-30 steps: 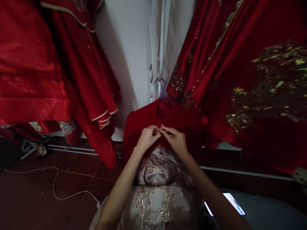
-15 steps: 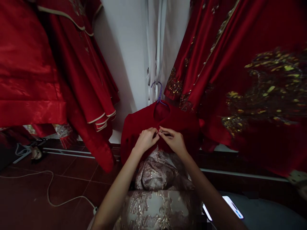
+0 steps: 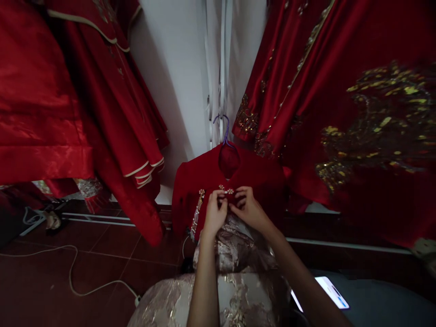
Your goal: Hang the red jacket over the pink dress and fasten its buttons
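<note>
A dark red jacket (image 3: 260, 175) hangs on a purple hanger (image 3: 226, 129) in front of me. Small beaded flower ornaments (image 3: 230, 191) sit at the middle of its front, below the neck opening. My left hand (image 3: 215, 212) is closed on the jacket front just left of these ornaments, thumb and fingers bent together. From the right, my right hand (image 3: 250, 209) has its bent fingers and thumb on the cloth beside them; its exact grip is partly hidden. A beaded strip (image 3: 196, 214) runs down the jacket left of my left hand.
Red garments (image 3: 116, 113) hang at left, and red sequined clothing (image 3: 384, 122) hangs at right. Shiny brocade fabric (image 3: 170, 299) lies below my forearms. A lit phone (image 3: 329, 293) rests on a grey surface at lower right. A pale cable (image 3: 98, 287) crosses the tiled floor.
My left hand has moved slightly right and down, uncovering the beaded strip. My right hand has moved a little down and its fingers have spread; the flower ornaments now show between my hands.
</note>
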Demonstrator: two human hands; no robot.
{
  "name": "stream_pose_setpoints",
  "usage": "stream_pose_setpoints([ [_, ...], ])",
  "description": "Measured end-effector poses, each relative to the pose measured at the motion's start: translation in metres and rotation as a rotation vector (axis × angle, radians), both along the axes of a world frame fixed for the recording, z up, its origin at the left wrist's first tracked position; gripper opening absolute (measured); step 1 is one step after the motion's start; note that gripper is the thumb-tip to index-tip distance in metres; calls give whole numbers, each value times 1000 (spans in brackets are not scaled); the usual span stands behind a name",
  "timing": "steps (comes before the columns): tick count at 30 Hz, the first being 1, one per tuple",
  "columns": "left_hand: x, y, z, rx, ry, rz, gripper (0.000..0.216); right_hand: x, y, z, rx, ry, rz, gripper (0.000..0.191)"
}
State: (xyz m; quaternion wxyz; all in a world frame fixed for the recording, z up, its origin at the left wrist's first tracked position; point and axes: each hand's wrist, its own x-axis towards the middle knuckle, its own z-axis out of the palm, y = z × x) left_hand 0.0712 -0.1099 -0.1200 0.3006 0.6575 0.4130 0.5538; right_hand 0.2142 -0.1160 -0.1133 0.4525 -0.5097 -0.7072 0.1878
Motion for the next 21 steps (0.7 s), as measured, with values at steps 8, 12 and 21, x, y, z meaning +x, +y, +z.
stream_pose_setpoints([
  [8, 8, -1, -40, -225, 0, -262, 21, 66, -16, -29, 6, -427, -291, 15],
  [12, 27, -2, -34, -302, 75, -453, 29, 88, -18, -11, -79, -76, -109, 28],
  [21, 83, 8, -47, -612, -116, -887, 30, 78, -26, 36, -148, 278, -135, 37],
])
